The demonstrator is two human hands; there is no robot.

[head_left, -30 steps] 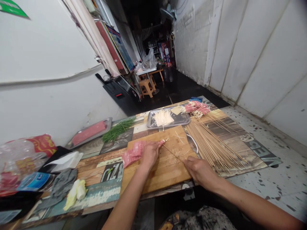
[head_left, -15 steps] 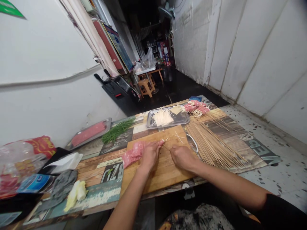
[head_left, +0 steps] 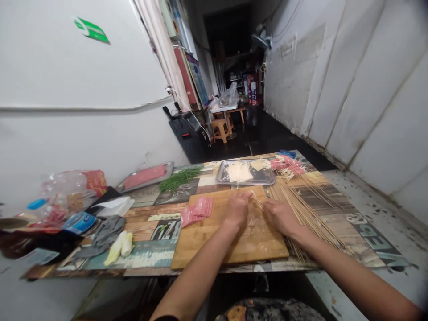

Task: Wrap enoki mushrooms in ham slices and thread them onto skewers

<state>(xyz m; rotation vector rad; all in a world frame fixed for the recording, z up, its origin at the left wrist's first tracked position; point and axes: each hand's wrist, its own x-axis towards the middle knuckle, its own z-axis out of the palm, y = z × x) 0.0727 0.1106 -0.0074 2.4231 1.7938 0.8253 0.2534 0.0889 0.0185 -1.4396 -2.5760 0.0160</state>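
Note:
Above the far right part of the wooden cutting board (head_left: 200,240), my left hand (head_left: 238,208) is closed round a small pink meat roll (head_left: 249,193), mostly hidden by the fingers. My right hand (head_left: 280,216) is closed just to the right, pinching what looks like a thin bamboo skewer (head_left: 258,202) that points at the roll. Slices of pink meat (head_left: 198,210) lie overlapped on the board's left side. Behind the board, a metal tray (head_left: 264,179) holds white enoki mushrooms (head_left: 239,171). Loose bamboo skewers (head_left: 310,218) lie fanned out beside my right hand.
Finished meat rolls on skewers (head_left: 289,165) are piled at the back right. Green chives (head_left: 180,178) and a tray of meat (head_left: 145,175) lie at the back left. A grey cloth (head_left: 109,234), cabbage leaves (head_left: 120,247) and plastic packages (head_left: 80,221) crowd the table's left end.
The view has swung left, so the table appears further right. Both hands have shifted toward the board's far right part, still close together with the roll and skewer.

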